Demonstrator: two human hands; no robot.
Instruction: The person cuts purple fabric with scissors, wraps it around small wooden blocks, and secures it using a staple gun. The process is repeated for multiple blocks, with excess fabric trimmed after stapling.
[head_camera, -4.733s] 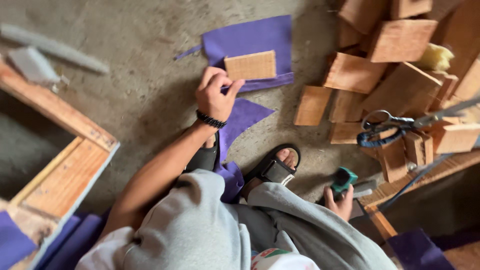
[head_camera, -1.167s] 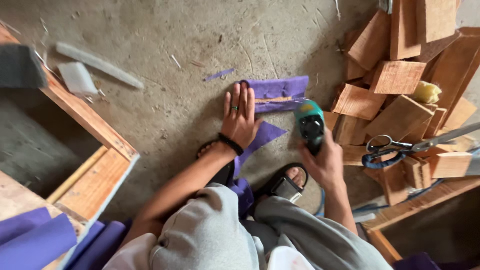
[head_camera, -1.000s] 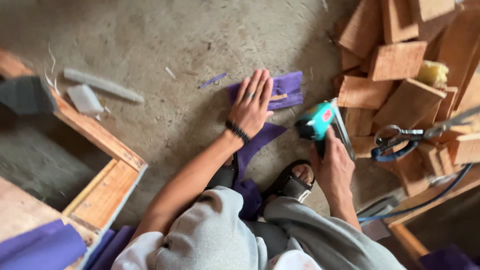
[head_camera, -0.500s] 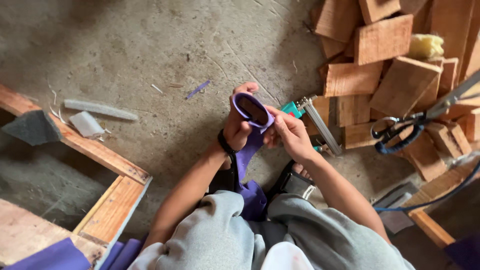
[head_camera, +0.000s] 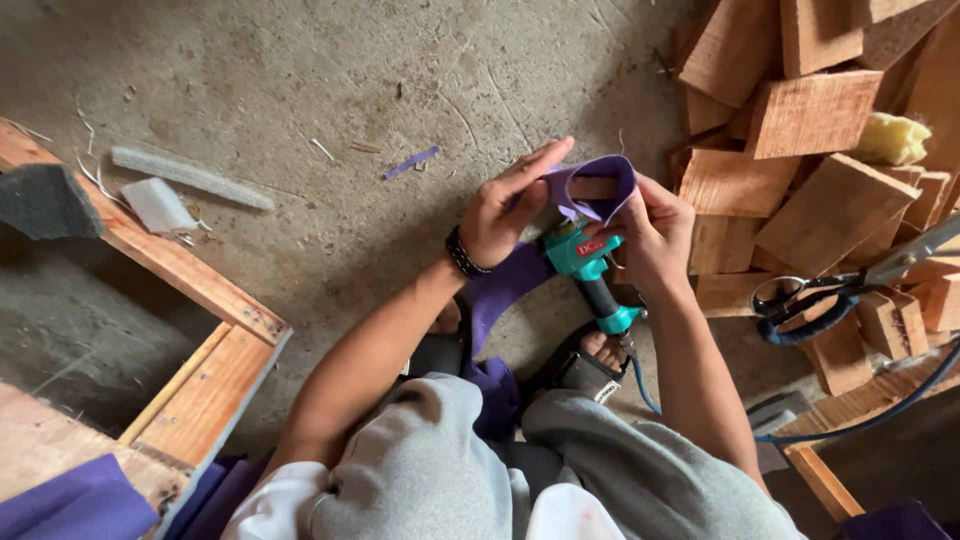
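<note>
the left hand (head_camera: 505, 212) and the right hand (head_camera: 648, 232) meet above the concrete floor (head_camera: 330, 90), both grasping a small wooden block wrapped in purple fabric (head_camera: 592, 188). the left fingers (head_camera: 540, 160) lie stretched along the near-left side of the wrap, thumb pressed against it; the right fingers curl over its right end. a tail of the same fabric hangs down from the block past the left wrist, which wears a dark beaded bracelet (head_camera: 462, 254), toward the person's lap. just beneath the block sits a teal pneumatic staple gun (head_camera: 590, 270), its head up against the right palm, its handle pointing down toward a sandalled foot (head_camera: 585, 362), a blue hose running off to the right; whether the right hand grips it cannot be told. to the right lies a heap of cut wooden blocks (head_camera: 800, 150), with a lump of yellow foam (head_camera: 892, 138) and black-handled scissors (head_camera: 800, 300) on it. at far left a wooden frame (head_camera: 190, 290) rests on the floor, with grey foam strips (head_camera: 190, 178) beside it.
</note>
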